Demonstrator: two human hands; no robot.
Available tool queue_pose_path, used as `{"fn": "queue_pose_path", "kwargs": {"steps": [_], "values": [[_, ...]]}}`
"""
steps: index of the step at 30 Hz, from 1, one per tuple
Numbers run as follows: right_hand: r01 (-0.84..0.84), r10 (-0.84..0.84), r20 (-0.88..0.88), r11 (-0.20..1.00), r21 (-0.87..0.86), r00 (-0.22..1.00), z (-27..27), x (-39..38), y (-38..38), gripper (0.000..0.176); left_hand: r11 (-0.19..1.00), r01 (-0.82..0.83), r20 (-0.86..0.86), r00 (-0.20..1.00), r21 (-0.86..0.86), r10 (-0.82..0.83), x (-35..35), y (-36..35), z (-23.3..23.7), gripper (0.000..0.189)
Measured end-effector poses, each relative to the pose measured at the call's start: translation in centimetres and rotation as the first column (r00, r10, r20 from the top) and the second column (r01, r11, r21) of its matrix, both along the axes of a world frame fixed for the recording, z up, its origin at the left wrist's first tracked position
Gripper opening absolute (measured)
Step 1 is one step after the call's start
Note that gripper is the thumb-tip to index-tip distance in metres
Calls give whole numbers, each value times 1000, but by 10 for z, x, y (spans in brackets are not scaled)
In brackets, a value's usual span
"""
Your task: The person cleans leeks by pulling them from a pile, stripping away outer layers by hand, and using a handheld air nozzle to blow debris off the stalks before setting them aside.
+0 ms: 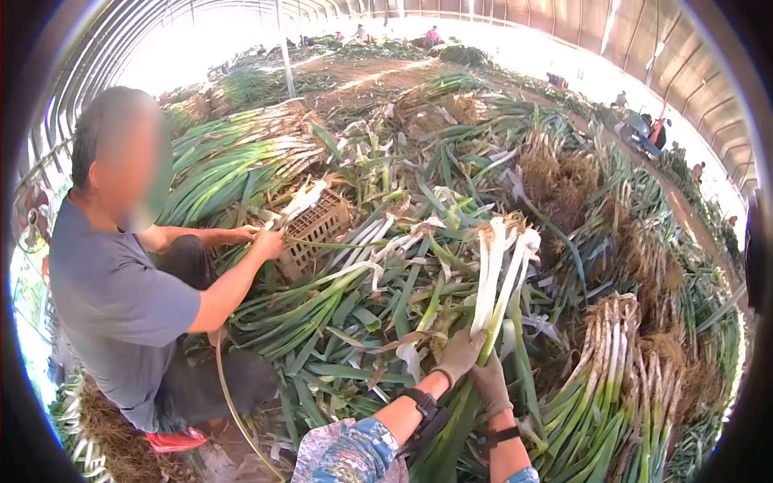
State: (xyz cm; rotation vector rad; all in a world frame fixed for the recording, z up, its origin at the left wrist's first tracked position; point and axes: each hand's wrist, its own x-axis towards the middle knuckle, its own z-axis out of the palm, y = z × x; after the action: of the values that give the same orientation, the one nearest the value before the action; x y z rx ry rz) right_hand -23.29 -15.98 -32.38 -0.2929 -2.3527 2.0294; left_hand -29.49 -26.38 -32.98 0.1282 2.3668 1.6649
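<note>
Both my hands wear light work gloves at the lower middle of the head view. My left hand (460, 354) is closed round the stems of some peeled leeks (493, 278), whose white root ends point up and away. Close beside it on the right, my right hand (492, 385) wraps round the lower green part of the same leeks. The long green leaves trail down between my forearms. Loose leaves and peelings (354, 370) lie under and around my hands. Just to the right stands a bundle of unpeeled leeks (608, 346) with brownish stems.
A seated co-worker (121, 290) on the left holds a leek beside a brown plastic crate (318, 225). Leek piles (250, 153) and root clumps (560, 185) spread behind. A metal post (285, 48) rises at the back, with other people far off.
</note>
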Motion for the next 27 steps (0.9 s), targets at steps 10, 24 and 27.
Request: {"fn": "queue_pose_path", "kwargs": {"steps": [10, 24, 27], "values": [[89, -81, -143, 995, 47, 986, 123, 56, -10, 35, 927, 195, -67, 981, 320, -183, 52, -10, 121, 47], [-57, 118, -223, 964, 259, 968, 433, 120, -19, 26, 240, 426, -262, 822, 872, -506, 207, -20, 264, 77], [-61, 144, -171, 907, 418, 975, 525, 144, -49, 27, 146, 410, -338, 870, 900, -358, 240, 15, 332, 68]]}}
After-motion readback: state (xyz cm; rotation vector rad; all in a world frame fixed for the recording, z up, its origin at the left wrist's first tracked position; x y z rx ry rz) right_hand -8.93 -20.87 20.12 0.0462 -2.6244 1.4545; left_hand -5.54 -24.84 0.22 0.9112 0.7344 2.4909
